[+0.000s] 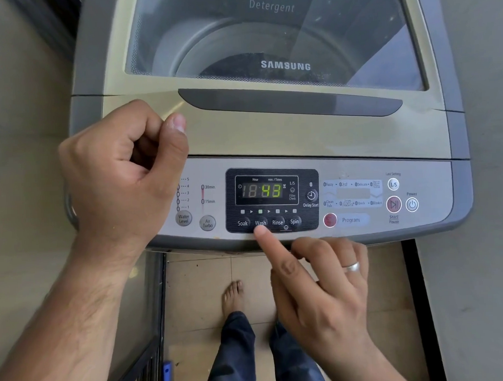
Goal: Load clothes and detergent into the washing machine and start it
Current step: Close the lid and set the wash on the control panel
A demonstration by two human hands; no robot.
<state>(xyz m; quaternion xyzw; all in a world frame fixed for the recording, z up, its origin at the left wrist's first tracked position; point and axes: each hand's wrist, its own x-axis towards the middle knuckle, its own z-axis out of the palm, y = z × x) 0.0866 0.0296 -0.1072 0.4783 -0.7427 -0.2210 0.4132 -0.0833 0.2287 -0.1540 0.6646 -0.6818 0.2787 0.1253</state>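
Note:
A top-loading washing machine [271, 132] fills the view, its glass lid [268, 41] closed over the drum. The dark display [266, 191] on the control panel reads 43 in green. My right hand [319, 287] points its index finger at the Wash button [260, 222], with the fingertip just below it and the other fingers curled; a ring sits on one finger. My left hand [124, 172] is a loose fist resting on the panel's left end, holding nothing. Whatever is inside the drum is hard to make out through the glass.
A red Program button [330, 220], the Start/Pause button [393, 204] and the Power button [412, 205] sit on the panel's right. Water Level [183, 218] and Air Turbo [207, 223] buttons lie by my left hand. My bare foot [232, 298] stands on tiled floor below.

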